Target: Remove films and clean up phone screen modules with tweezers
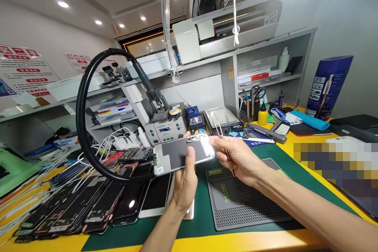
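My left hand [186, 181] is closed around a phone screen panel [177, 155], thumb on top and fingers hidden beneath. The panel is tilted with its back side up, showing a dark sheet, silvery edges and a small white code label. Tweezers [219, 129] sit in my right hand [236, 155], their tips pointing up and away from the panel. The thumb and forefinger of that hand are pinched at the panel's bright right end; whether they grip its edge I cannot tell. Below my right forearm lies a grey perforated mat [245, 201] on the green work mat [197, 220].
Rows of phone screens [73, 204] and a white phone [156, 197] lie on the left. A black hose [79, 106] loops beside a hot-air station [165, 129]. Behind are a heating plate [223, 120], a yellow bottle [262, 115] and a blue can [329, 86].
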The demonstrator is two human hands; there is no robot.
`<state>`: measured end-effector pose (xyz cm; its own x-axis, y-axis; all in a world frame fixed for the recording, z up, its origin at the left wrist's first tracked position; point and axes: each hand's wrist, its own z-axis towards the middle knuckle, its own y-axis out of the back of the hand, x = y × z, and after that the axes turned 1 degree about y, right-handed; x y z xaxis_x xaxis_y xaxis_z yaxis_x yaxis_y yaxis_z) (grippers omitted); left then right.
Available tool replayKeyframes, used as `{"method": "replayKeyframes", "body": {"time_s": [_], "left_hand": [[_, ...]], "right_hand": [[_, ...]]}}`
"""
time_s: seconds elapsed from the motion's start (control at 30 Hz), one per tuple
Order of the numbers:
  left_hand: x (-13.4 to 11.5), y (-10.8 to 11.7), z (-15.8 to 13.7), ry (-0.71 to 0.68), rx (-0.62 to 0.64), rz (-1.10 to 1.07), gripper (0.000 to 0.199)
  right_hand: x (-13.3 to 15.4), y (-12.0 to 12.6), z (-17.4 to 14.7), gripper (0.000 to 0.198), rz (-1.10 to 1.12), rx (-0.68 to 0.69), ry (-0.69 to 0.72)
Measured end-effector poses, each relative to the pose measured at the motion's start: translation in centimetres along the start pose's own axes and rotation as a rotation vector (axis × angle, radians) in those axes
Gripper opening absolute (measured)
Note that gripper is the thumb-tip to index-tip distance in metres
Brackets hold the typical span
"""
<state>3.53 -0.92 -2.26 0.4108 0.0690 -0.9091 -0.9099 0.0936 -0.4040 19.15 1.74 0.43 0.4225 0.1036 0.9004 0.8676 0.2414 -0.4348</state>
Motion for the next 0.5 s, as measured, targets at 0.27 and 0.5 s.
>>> {"method": "replayKeyframes", "body": {"time_s": [0.27,0.5], "left_hand": [[-2.5,2.1,0.8,0.157,0.349,0.235,0.033],[-4.2,0.9,1.1,0.648,0.635,-0.185,0.08]], "right_hand": [[2.8,2.8,1.3,0.024,-0.056,0.042,-0.009],[2.6,2.5,0.7,0.019,-0.245,0.074,-0.025]]}}
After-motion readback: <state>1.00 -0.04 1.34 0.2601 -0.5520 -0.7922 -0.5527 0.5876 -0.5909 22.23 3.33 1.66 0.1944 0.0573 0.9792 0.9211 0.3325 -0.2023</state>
